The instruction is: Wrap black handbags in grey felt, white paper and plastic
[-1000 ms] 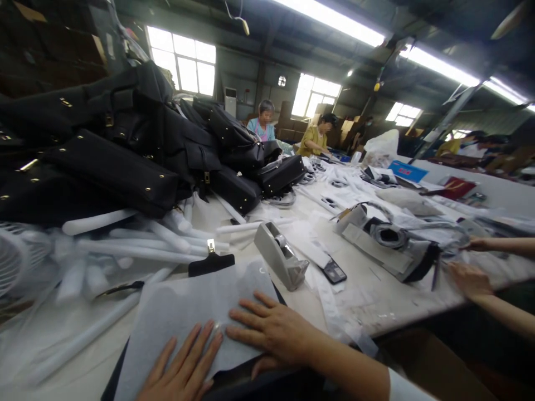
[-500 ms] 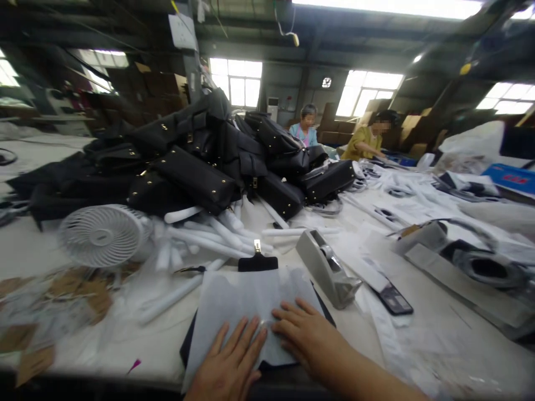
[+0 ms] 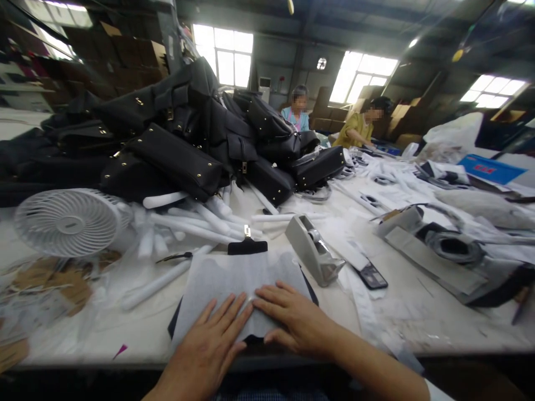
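Your left hand lay flat, fingers spread, on the near edge of a sheet of white tissue paper; it gripped nothing. Your right hand lay flat just beside it, fingers extended across the sheet, thumb tucked at the paper's near edge, also gripping nothing. The fingertips of the two hands nearly met. The sheet covered a flat black leather piece, whose tab with a small gold clasp stuck out at the far side.

Right of the sheet stood a grey tape dispenser, close to your right hand; just beyond it lay a dark phone-like slab. Left of the sheet, white paper-wrapped rolls lay scattered, one long roll angled towards the sheet. Further left sat a small white desk fan, with brown card scraps in front of it.

Behind the rolls rose a heap of black handbags with gold studs, blocking the view of the table beyond. To the right lay grey bag parts and white wrappings. At the far end two seated people worked.
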`<act>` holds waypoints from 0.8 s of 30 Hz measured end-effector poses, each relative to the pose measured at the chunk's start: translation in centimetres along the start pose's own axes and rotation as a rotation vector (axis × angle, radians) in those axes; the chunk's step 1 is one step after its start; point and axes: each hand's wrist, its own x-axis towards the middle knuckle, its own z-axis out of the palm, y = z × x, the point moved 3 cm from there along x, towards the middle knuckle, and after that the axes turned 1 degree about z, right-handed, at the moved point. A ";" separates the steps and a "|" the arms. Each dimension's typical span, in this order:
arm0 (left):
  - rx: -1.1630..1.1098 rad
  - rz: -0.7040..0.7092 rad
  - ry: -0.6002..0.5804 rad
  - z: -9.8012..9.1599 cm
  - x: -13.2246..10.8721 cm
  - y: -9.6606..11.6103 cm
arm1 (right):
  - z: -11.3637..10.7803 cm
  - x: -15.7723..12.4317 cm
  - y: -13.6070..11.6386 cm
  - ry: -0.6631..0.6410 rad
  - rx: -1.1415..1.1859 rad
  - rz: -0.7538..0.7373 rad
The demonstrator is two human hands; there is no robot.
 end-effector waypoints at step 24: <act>0.047 0.112 0.089 -0.4 0.0 -0.5 | 1.2 -0.5 0.1 -0.052 0.001 -0.041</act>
